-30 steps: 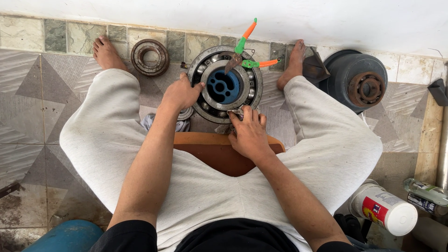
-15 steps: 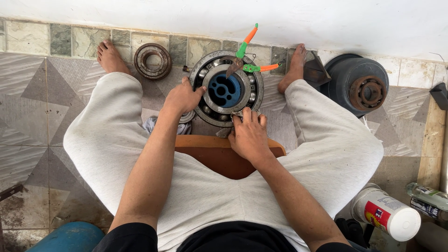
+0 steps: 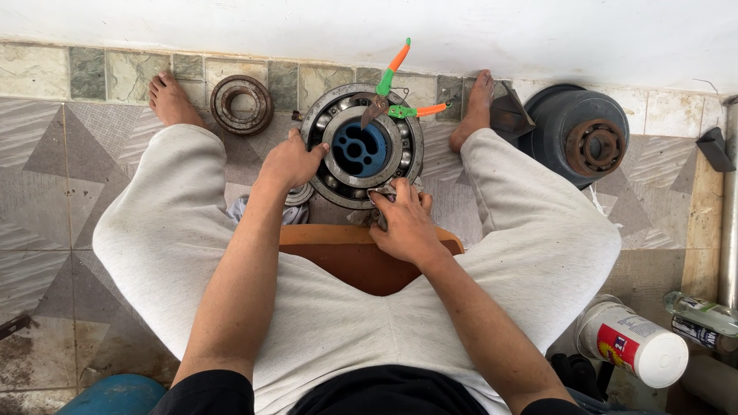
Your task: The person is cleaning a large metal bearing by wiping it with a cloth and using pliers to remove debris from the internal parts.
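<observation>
Left hand (image 3: 290,160) shifted slightly along the outer ring of the large bearing (image 3: 361,146), now gripping its left edge with thumb pointing toward the blue centre. Right hand (image 3: 403,223) drawn marginally closer to the bearing's lower rim, fingertips curled against it. Bearing rotated a touch, judging by the green-and-orange pliers (image 3: 393,92) lying across its top. Camera view nudged downward.

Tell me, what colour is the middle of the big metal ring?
Blue. The centre of the large bearing shows it clearly in the head view.
</observation>
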